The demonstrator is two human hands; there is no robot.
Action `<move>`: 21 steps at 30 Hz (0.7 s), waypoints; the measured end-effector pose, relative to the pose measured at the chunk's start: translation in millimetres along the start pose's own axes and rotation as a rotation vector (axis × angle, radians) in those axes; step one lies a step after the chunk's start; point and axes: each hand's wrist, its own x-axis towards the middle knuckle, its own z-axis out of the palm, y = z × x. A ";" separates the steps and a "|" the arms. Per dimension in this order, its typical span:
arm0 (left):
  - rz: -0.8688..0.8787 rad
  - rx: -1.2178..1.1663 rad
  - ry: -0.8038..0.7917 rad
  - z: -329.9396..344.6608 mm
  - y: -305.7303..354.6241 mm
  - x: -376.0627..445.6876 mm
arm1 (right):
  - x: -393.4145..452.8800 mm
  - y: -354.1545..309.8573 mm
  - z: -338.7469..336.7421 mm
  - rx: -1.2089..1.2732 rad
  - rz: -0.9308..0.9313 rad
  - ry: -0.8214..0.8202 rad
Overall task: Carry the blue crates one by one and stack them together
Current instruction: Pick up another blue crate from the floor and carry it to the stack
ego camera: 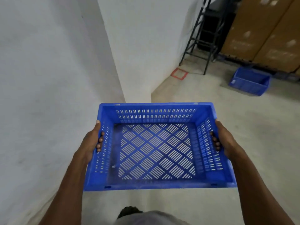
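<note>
Ahead of the left hand (pixel 90 143) stands a white wall corner (pixel 129 62); far beyond the right hand (pixel 227 140), a second blue crate (pixel 250 81) sits on the concrete floor (pixel 211 98) near a black metal rack (pixel 206 34) and cardboard boxes (pixel 267 30). Both hands grip the side handle slots of the carried blue crate (pixel 155 146), fingers curled through, holding it between them above the floor. The crate is rigid plastic with slotted walls and a diagonal lattice base.

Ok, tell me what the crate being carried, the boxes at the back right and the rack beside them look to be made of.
Carried crate: likely moulded plastic, uniform blue with a slight sheen, slotted walls and base.
Boxes: probably cardboard, matt brown with pale labels; blurred.
Rack: seemingly metal, thin straight black bars; finish unclear at this distance.
</note>
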 end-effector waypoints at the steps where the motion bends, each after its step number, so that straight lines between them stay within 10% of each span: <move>1: 0.006 0.017 -0.036 25.6 13.5 11.9 | 11.4 -2.0 -18.9 0.022 0.010 0.025; 21: 0.138 0.321 -0.609 557.6 289.0 245.8 | 239.4 -67.9 -296.0 0.453 0.145 0.594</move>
